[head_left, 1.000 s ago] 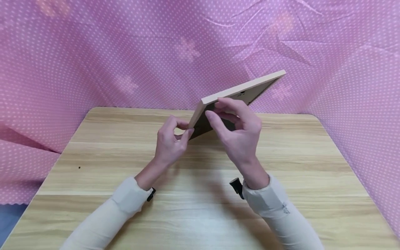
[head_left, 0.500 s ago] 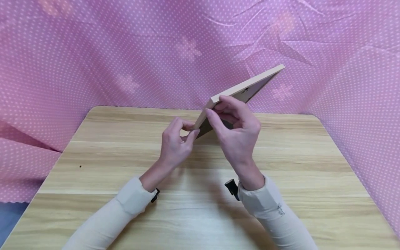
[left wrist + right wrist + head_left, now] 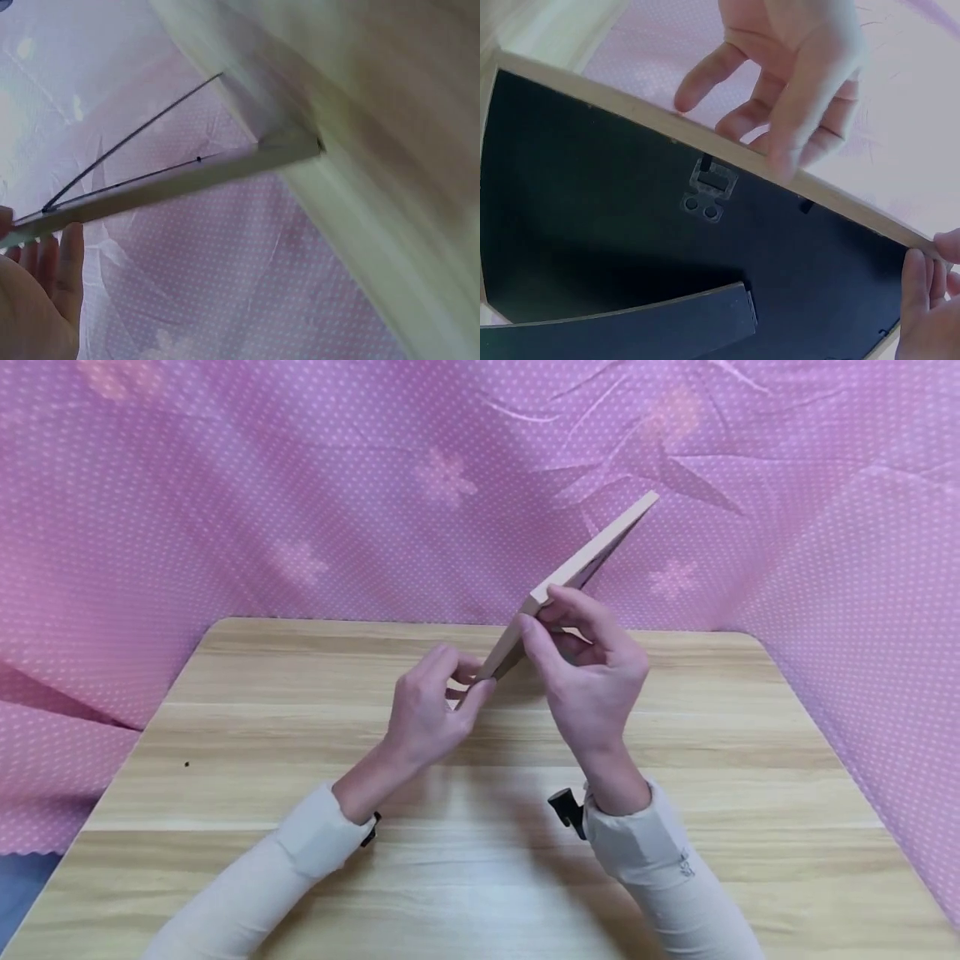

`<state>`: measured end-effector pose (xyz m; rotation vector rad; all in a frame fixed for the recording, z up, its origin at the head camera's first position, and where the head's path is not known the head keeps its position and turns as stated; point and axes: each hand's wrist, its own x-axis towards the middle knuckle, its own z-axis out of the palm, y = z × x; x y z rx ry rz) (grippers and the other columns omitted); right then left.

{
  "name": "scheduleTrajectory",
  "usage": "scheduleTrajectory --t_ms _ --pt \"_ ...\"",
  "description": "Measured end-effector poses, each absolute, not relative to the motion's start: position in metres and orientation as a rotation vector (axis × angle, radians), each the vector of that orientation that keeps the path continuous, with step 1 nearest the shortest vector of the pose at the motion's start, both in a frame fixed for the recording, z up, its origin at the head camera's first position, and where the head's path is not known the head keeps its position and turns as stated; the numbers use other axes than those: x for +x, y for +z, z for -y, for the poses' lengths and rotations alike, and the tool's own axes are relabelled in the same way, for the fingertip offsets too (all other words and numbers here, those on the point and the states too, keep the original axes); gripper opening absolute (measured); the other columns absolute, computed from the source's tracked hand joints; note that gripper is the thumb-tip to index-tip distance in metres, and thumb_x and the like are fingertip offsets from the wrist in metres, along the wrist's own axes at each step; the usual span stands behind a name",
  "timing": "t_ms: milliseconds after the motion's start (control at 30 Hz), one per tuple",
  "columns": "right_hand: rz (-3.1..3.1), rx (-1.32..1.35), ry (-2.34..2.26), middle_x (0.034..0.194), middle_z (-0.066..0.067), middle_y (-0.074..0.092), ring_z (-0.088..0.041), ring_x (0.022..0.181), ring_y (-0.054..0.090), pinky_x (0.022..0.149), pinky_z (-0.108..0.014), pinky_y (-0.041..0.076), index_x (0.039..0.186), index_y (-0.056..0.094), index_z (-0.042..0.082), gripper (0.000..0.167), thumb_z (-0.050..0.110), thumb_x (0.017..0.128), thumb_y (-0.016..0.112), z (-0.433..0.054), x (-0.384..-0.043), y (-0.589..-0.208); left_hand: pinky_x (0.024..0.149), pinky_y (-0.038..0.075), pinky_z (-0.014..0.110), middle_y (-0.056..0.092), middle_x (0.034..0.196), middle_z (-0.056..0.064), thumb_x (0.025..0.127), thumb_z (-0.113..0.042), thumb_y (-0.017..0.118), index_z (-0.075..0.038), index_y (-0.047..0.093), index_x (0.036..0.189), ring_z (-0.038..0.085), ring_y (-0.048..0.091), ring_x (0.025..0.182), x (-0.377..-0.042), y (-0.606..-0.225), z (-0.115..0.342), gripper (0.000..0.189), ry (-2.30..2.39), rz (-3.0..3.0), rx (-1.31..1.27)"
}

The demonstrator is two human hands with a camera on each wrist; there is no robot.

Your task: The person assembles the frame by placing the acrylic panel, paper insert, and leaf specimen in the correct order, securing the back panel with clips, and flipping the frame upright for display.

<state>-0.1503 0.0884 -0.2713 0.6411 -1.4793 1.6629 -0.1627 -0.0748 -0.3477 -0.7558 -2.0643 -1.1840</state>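
Observation:
A picture frame (image 3: 588, 553) with a light wooden border is held tilted above the table. My left hand (image 3: 431, 706) pinches its lower near corner between thumb and fingers. The right wrist view shows its black backing board (image 3: 615, 202), a metal hanger (image 3: 713, 180) and an easel leg (image 3: 652, 326) standing out from the back. In the left wrist view the easel leg (image 3: 135, 136) juts out as a thin dark strip. My right hand (image 3: 596, 685) is at the nearer upper corner, fingers loosely bent. Its thumb (image 3: 795, 127) overlaps the border, with fingertips right at the outer edge.
Beneath both hands spreads a wood-grain table (image 3: 712, 860). A pink dotted cloth (image 3: 300, 485) hangs behind it and along both sides. Far to the left lies a tiny dark speck (image 3: 187, 764). Black wrist devices (image 3: 567, 811) stick out at the cuffs.
The frame has shifted right and turned more edge-on, its far corner rising. My left hand has moved right with it. My right hand has moved slightly right, its thumb now nearer the edge.

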Motion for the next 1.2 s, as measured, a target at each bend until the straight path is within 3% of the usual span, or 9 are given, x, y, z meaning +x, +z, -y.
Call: scheduleTrajectory --t_ms 167,300,400,533,700,900,1200 --pt "1.47 0.654 1.657 0.089 -0.012 0.072 -0.023 0.08 0.068 0.071 -0.031 0.066 0.107 0.069 -0.015 0.03 -0.017 0.078 0.075 -0.099 -0.15 -0.271 0.056 0.063 0.03 0.067 0.081 0.01 0.095 -0.022 0.063 0.001 0.066 0.093 0.019 0.065 0.068 -0.176 -0.338 0.075 0.023 -1.232 2.039 -0.813" --pt "1.459 0.667 1.644 0.089 -0.012 0.071 -0.023 0.08 0.069 0.069 -0.029 0.065 0.107 0.07 -0.016 0.029 -0.017 0.078 0.074 -0.104 -0.151 -0.27 0.061 0.063 0.031 0.068 0.083 0.01 0.101 -0.021 0.057 0.002 0.068 0.097 0.021 0.064 0.075 -0.201 -0.322 0.071 0.025 -1.415 2.064 -0.773" --pt "1.459 0.665 1.641 0.089 -0.011 0.071 -0.023 0.081 0.069 0.068 -0.028 0.065 0.107 0.07 -0.016 0.029 -0.017 0.078 0.075 -0.108 -0.15 -0.27 0.077 0.062 0.03 0.07 0.099 0.011 0.105 -0.022 0.055 0.001 0.069 0.11 0.023 0.066 0.09 -0.227 -0.305 0.061 0.027 -1.569 2.177 -0.731" --pt "1.461 0.656 1.645 0.089 -0.011 0.071 -0.022 0.081 0.069 0.069 -0.027 0.065 0.106 0.07 -0.016 0.029 -0.016 0.078 0.075 -0.111 -0.148 -0.27 0.101 0.053 0.025 0.066 0.128 0.012 0.109 -0.026 0.048 -0.002 0.063 0.131 0.021 0.06 0.119 -0.265 -0.282 0.04 0.036 -1.786 2.292 -0.742" --pt "1.461 0.66 1.653 0.089 -0.012 0.07 -0.021 0.081 0.069 0.071 -0.026 0.065 0.105 0.07 -0.017 0.028 -0.017 0.077 0.075 -0.112 -0.144 -0.269 0.114 0.044 0.03 0.053 0.148 0.006 0.11 -0.039 0.04 -0.007 0.052 0.146 0.019 0.047 0.136 -0.308 -0.257 0.012 0.05 -1.982 2.398 -0.724" --pt "1.467 0.665 1.67 0.091 -0.012 0.071 -0.022 0.083 0.069 0.077 -0.034 0.066 0.105 0.07 -0.018 0.028 -0.019 0.077 0.074 -0.113 -0.141 -0.268 0.119 0.039 0.043 0.051 0.151 0.003 0.107 -0.058 0.027 -0.014 0.049 0.15 0.02 0.045 0.139 -0.339 -0.238 -0.014 0.065 -2.129 2.516 -0.695" --pt "1.477 0.667 1.656 0.091 -0.011 0.07 -0.022 0.084 0.068 0.077 -0.036 0.066 0.102 0.07 -0.018 0.024 -0.018 0.078 0.074 -0.117 -0.139 -0.268 0.123 0.03 0.047 0.046 0.154 -0.001 0.103 -0.067 0.011 -0.021 0.04 0.156 0.017 0.039 0.142 -0.354 -0.231 -0.034 0.076 -2.167 2.621 -0.954"
